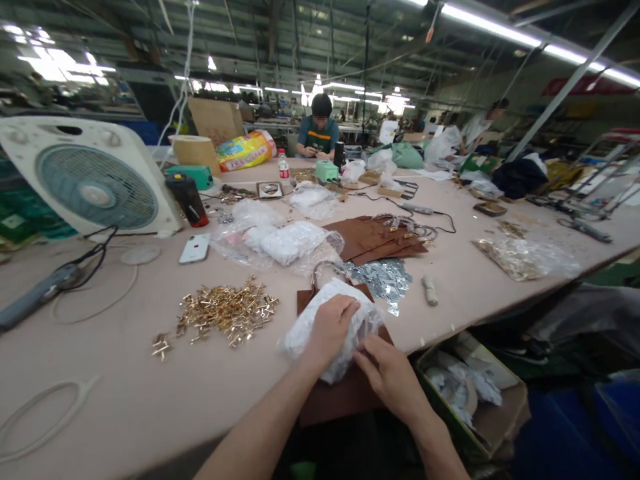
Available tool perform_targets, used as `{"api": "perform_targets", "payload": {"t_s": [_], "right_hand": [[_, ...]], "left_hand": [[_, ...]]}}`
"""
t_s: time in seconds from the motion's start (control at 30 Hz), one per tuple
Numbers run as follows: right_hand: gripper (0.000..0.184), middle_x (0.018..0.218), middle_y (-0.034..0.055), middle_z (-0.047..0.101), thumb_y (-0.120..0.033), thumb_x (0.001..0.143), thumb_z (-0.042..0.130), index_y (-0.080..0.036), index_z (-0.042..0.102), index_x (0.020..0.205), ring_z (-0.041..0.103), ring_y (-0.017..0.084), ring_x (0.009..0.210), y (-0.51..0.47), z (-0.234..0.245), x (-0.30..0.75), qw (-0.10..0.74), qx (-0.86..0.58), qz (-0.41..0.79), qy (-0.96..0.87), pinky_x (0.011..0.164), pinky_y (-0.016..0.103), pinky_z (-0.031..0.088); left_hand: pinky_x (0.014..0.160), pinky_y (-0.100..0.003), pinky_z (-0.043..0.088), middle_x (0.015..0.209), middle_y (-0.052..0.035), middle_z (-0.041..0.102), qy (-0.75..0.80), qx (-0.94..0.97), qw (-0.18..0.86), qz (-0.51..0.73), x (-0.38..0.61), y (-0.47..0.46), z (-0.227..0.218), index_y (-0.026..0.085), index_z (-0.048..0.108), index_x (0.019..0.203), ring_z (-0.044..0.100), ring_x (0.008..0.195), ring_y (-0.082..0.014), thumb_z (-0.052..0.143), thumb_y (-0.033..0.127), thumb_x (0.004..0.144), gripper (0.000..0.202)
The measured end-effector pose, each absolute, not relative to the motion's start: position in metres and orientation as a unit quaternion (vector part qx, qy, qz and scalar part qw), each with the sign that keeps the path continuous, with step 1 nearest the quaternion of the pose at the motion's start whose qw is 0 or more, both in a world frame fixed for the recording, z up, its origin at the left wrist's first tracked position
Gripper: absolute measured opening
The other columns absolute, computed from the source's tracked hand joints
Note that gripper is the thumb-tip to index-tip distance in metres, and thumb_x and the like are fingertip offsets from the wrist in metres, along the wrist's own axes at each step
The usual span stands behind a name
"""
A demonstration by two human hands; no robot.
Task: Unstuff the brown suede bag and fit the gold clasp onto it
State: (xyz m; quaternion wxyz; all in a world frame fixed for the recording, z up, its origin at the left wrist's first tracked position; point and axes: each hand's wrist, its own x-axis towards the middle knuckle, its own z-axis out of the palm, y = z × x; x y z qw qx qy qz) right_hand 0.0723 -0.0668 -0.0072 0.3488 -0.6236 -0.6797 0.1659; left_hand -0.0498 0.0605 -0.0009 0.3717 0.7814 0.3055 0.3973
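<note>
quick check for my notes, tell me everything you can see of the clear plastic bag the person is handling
The clear plastic bag looks thin, crinkled and shiny, bulging with something white that cannot be made out. It lies lumpy and slightly slanted near the front edge of the table, over a brown piece. The left grip rests across its top; the right grip touches its right side. Whether its mouth is open is unclear.
</note>
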Motion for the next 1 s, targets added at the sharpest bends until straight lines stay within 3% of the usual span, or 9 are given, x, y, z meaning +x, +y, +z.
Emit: {"api": "perform_targets", "payload": {"t_s": [0.23,0.5,0.6,0.67,0.73,0.8,0.87,1.0], "right_hand": [[0.027,0.079,0.0006,0.058,-0.036,0.107,0.053,-0.024,0.063,0.085,0.059,0.017,0.074,-0.078,-0.021,0.064,0.373,-0.604,0.151,-0.688,0.069,0.029,0.041],[0.024,0.079,0.0028,0.062,-0.038,0.105,0.055,-0.025,0.068,0.089,0.062,0.019,0.073,-0.090,-0.043,0.044,0.417,-0.613,0.147,-0.655,0.069,0.030,0.046],[0.028,0.079,0.0024,0.061,-0.039,0.105,0.054,-0.025,0.064,0.084,0.060,0.019,0.074,-0.089,-0.038,0.045,0.404,-0.623,0.169,-0.648,0.069,0.029,0.045],[0.027,0.082,0.0028,0.062,-0.039,0.106,0.053,-0.025,0.063,0.085,0.061,0.019,0.077,-0.088,-0.032,0.049,0.394,-0.627,0.173,-0.649,0.072,0.029,0.046],[0.023,0.088,0.0035,0.064,-0.037,0.106,0.052,-0.025,0.066,0.092,0.063,0.020,0.083,-0.088,-0.025,0.055,0.391,-0.624,0.167,-0.656,0.077,0.029,0.047],[0.020,0.094,0.0038,0.066,-0.034,0.107,0.051,-0.025,0.066,0.099,0.064,0.020,0.088,-0.089,-0.019,0.060,0.392,-0.618,0.159,-0.662,0.082,0.029,0.048],[0.020,0.100,0.0041,0.066,-0.032,0.107,0.049,-0.025,0.065,0.099,0.065,0.020,0.094,-0.091,-0.013,0.064,0.390,-0.615,0.153,-0.668,0.085,0.029,0.048],[0.020,0.113,0.0041,0.065,-0.031,0.108,0.047,-0.026,0.064,0.100,0.065,0.019,0.106,-0.094,-0.004,0.067,0.390,-0.612,0.159,-0.670,0.092,0.028,0.047]], "left_hand": [[0.082,-0.031,0.043,0.089,-0.0025,0.071,0.348,0.734,0.363,0.457,-0.058,0.064,-0.007,0.021,0.072,0.090,0.062,0.085,-0.0186,0.055,0.031,0.102,0.024],[0.076,-0.030,0.042,0.077,-0.0004,0.068,0.393,0.668,0.393,0.496,-0.067,0.071,-0.006,0.020,0.070,0.077,0.060,0.076,-0.0171,0.057,0.029,0.100,0.028],[0.080,-0.030,0.046,0.083,-0.0014,0.073,0.363,0.666,0.417,0.501,-0.073,0.070,-0.003,0.020,0.074,0.083,0.063,0.080,-0.0177,0.062,0.031,0.098,0.022],[0.081,-0.030,0.050,0.096,-0.0030,0.075,0.325,0.686,0.418,0.499,-0.078,0.069,0.002,0.021,0.076,0.097,0.065,0.085,-0.0180,0.066,0.032,0.096,0.015],[0.088,-0.031,0.053,0.115,-0.0054,0.075,0.262,0.735,0.388,0.490,-0.083,0.067,0.012,0.023,0.073,0.115,0.067,0.098,-0.0194,0.064,0.028,0.096,0.021],[0.102,-0.032,0.052,0.132,-0.0051,0.070,0.153,0.821,0.344,0.429,-0.090,0.066,0.027,0.026,0.069,0.126,0.066,0.116,-0.0198,0.056,0.017,0.097,0.033],[0.105,-0.030,0.051,0.138,-0.0021,0.068,0.040,0.910,0.282,0.301,-0.096,0.066,0.047,0.029,0.067,0.130,0.065,0.123,-0.0193,0.052,0.010,0.093,0.045],[0.076,-0.032,0.056,0.120,-0.0032,0.075,-0.017,0.989,0.125,0.076,-0.102,0.065,0.082,0.029,0.059,0.138,0.073,0.096,-0.0245,0.063,0.022,0.086,0.053]]}}
